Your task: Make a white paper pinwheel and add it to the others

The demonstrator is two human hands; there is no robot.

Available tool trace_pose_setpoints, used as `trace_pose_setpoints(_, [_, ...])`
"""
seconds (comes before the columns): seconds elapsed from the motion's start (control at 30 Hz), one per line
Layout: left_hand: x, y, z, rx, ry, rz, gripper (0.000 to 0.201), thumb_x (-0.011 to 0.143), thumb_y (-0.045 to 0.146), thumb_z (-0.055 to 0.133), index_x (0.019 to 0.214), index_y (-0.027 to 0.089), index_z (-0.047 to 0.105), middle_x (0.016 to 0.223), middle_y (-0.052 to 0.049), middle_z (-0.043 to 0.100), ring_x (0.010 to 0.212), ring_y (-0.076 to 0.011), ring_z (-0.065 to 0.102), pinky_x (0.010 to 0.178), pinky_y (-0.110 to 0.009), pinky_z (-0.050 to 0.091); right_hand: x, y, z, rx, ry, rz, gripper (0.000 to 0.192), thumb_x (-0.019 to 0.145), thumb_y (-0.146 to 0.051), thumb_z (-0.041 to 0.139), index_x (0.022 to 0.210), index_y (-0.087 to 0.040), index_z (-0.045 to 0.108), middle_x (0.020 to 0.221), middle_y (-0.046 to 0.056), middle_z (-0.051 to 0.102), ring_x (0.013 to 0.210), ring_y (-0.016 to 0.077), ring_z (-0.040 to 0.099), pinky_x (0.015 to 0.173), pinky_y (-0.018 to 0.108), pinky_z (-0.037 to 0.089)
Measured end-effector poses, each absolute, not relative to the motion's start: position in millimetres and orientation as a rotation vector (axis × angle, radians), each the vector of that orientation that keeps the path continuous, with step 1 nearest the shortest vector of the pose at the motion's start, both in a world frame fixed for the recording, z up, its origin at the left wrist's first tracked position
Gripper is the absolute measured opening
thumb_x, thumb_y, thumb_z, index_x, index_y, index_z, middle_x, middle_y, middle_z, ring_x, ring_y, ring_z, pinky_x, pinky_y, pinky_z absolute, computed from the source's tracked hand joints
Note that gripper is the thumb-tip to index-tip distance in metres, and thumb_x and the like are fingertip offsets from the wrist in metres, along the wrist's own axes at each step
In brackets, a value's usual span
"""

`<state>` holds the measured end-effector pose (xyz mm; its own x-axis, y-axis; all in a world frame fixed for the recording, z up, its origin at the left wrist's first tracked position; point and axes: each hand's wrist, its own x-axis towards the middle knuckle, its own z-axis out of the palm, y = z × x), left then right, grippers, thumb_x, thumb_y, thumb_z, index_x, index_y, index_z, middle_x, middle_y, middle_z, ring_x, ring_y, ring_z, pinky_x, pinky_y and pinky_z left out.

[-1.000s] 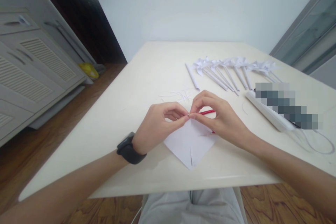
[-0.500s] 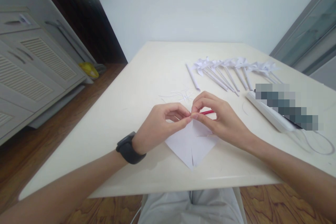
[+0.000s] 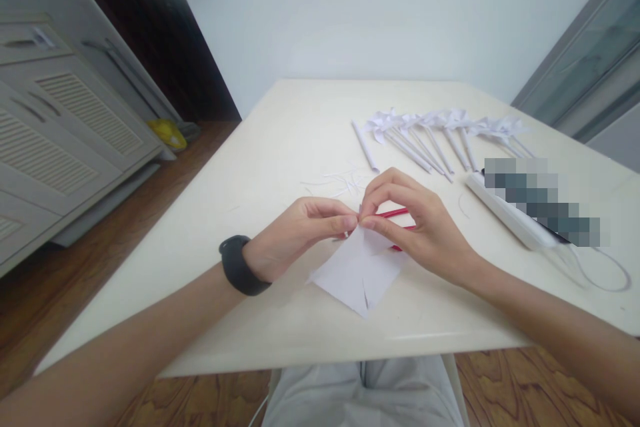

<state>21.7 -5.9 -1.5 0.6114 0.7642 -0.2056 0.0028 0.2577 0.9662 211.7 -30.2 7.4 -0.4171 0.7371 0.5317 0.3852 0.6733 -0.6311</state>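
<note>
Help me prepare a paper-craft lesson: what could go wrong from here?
The left hand and right hand pinch the slit paper near its far end; uneven pulling might tear it. The partly hidden red object by the right hand, perhaps scissors, could snag it. Loose paper strips beyond might get caught underneath.

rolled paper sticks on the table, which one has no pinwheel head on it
The leftmost paper stick, lying bare and a little apart beyond the right hand; the others run up to the folded pinwheel heads.
</note>
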Motion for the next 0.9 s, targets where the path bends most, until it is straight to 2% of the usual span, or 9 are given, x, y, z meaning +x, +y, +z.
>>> trace_pose_setpoints(0.13, [21.4, -5.6, -1.9, 1.244, 0.783, 0.617, 0.014, 0.072, 0.028, 0.067, 0.074, 0.015, 0.067, 0.079, -0.005, 0.066, 0.077, -0.0165, 0.06, 0.069, -0.028, 0.045, 211.3, -30.9, 8.2, -0.873, -2.056, 0.538, 0.004, 0.082, -0.02, 0.059, 0.083, -0.02, 0.055, 0.09, 0.003, 0.053, 0.084, 0.0147, 0.052, 0.068, 0.027, 0.046])
trace_pose_setpoints(0.37, [21.9, -4.6, -2.5, 1.217, 0.699, 0.679, 0.007, 0.073, 0.022, 0.067, 0.071, 0.015, 0.067, 0.073, 0.0, 0.063, 0.073, -0.0112, 0.057, 0.069, -0.023, 0.043, 210.1, -32.4, 10.3, -0.914, -2.043, 0.574, 0.009, 0.081, -0.018, 0.058, 0.087, -0.019, 0.051, 0.09, 0.002, 0.053, 0.082, 0.0133, 0.052, 0.074, 0.029, 0.044])
trace_pose_setpoints(0.63, [21.4, -4.6, -1.9, 1.281, 0.676, 0.699, 0.003, 0.072, 0.018, 0.068, 0.07, 0.016, 0.068, 0.073, 0.0, 0.065, 0.071, -0.0106, 0.058, 0.067, -0.022, 0.045, 210.4, -34.5, 10.5, -0.9, -2.051, 0.607, 0.011, 0.081, -0.016, 0.057, 0.088, -0.018, 0.05, 0.09, 0.002, 0.051, 0.083, 0.0134, 0.051, 0.074, 0.029, 0.043])
trace_pose_setpoints(0.9, [22.2, -6.8, 1.7, 1.649, 0.71, 0.843, 0.007, 0.069, 0.019, 0.071, 0.066, 0.015, 0.066, 0.073, -0.002, 0.063, 0.073, -0.0127, 0.058, 0.07, -0.024, 0.045, 204.8, -34.9, 7.2, -0.851, -2.059, 0.554, 0.013, 0.078, -0.011, 0.057, 0.086, -0.018, 0.049, 0.088, 0.002, 0.051, 0.083, 0.0138, 0.049, 0.073, 0.028, 0.042])
